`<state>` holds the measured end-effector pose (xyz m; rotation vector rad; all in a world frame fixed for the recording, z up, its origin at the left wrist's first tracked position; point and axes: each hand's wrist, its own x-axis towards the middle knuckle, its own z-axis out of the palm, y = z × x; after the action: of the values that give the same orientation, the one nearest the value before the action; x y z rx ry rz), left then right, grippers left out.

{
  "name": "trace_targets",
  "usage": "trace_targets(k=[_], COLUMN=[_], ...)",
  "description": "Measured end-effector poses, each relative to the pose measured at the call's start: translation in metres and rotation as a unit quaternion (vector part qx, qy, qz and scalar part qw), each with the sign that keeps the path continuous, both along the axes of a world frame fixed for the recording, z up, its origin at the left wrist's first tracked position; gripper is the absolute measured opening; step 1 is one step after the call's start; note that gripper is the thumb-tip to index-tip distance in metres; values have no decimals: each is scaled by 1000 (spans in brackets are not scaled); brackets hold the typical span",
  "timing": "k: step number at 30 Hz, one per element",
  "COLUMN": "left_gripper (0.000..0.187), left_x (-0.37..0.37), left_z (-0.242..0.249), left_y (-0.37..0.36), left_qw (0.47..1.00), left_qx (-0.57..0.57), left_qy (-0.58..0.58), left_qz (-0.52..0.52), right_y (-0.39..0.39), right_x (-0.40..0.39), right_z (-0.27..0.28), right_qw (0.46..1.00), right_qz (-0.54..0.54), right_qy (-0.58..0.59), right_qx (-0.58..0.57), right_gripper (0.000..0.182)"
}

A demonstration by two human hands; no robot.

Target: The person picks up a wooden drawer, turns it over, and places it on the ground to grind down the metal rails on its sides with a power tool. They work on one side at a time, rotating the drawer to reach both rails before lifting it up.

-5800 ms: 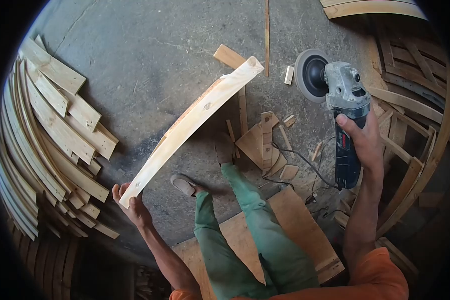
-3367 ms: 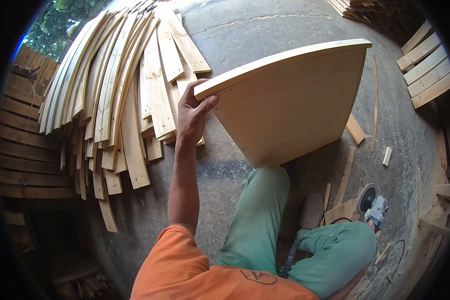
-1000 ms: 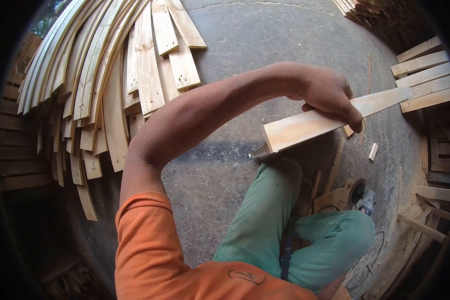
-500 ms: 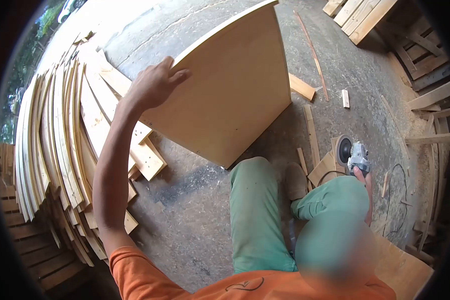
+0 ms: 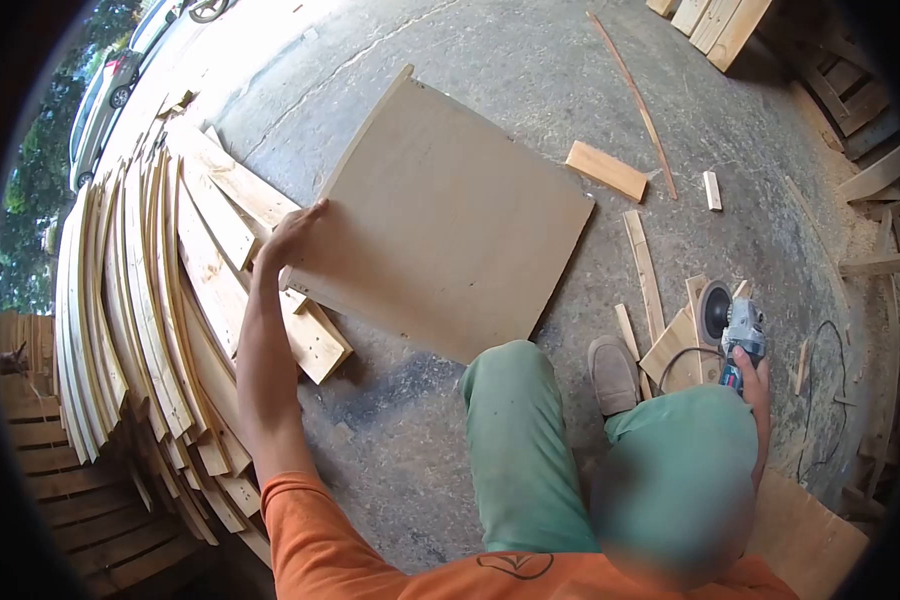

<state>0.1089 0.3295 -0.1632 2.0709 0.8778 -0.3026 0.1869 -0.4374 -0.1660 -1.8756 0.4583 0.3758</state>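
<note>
A large, pale wooden panel stretches out in front of my knees, its near corner close to my left knee. My left hand grips the panel's left edge; the undersides of its fingers are hidden. Down at my right side, my right hand is wrapped around the body of an angle grinder. The grinder's round disc faces left, above a piece of wood on the floor.
Long boards are heaped along the left. Near the panel's right side lie a short wood block, a small offcut and a thin strip. A dark cord curls on the floor at right. Stacked timber stands upper right.
The panel has swung down from a steep tilt to a much flatter position, its far top edge dropping. My left hand has moved lower with it. My right hand keeps hold of the grinder.
</note>
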Motion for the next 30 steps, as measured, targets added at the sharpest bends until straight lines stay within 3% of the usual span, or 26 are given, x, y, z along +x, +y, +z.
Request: trace_targets(k=[5,7,9,13,19,28,30], left_gripper=[58,57,60,66,46,52,55], left_x=[-30,-40,-54,-85,-125,-156,-155], left_z=[-29,-36,-43,-56,-57,-67,-69], left_y=[-6,-11,-12,-22,-81,-130,-138], left_qw=[999,996,997,986,935,915,913], left_qx=[-12,-70,-46,-143,-336,-337,-328], left_qy=[-43,-53,-62,55,-26,-76,-88], left_qz=[-12,13,-4,59,111,206,228], right_y=[-11,-17,-19,-8,-10,-13,-21], right_x=[11,15,19,18,18,14,16], right_z=[-20,-29,-31,-19,-18,-19,-27], right_qw=[1000,999,999,998,995,994,993], right_qz=[24,32,33,30,31,37,31], right_qy=[-16,-26,-22,-15,-5,-10,-19], right_qx=[-10,-22,-24,-55,-94,-103,-111], right_gripper=[57,63,67,75,77,92,82])
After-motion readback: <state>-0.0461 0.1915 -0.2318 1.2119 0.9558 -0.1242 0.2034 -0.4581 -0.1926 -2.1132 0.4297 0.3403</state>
